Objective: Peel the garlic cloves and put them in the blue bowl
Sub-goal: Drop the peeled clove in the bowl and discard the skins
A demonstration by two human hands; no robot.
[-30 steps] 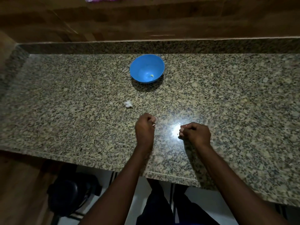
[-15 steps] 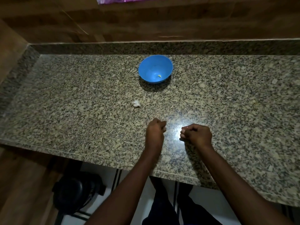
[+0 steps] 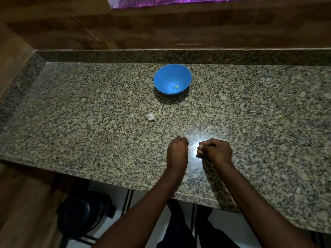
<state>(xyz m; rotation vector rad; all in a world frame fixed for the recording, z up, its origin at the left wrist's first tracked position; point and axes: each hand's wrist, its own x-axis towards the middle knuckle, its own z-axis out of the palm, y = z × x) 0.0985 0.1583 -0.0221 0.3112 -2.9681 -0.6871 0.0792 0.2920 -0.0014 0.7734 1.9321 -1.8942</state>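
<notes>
The blue bowl (image 3: 172,76) stands at the back of the granite counter (image 3: 89,108) with one peeled garlic clove (image 3: 176,87) inside. A small white garlic piece (image 3: 151,117) lies on the counter in front of the bowl, to its left. My left hand (image 3: 177,151) is curled into a fist near the front edge, and a tiny pale bit shows at its fingertips. My right hand (image 3: 215,151) sits just right of it, fingers curled with thumb against them. A bright glare between the hands hides anything the right fingers might pinch.
A granite upstand and wooden wall (image 3: 161,29) close the counter's back and left side. A dark round object (image 3: 82,217) stands on the floor below the front edge. My legs (image 3: 180,230) are under the counter.
My two hands have drawn closer together near the front edge. The view has shifted, so the bowl and white piece appear further right.
</notes>
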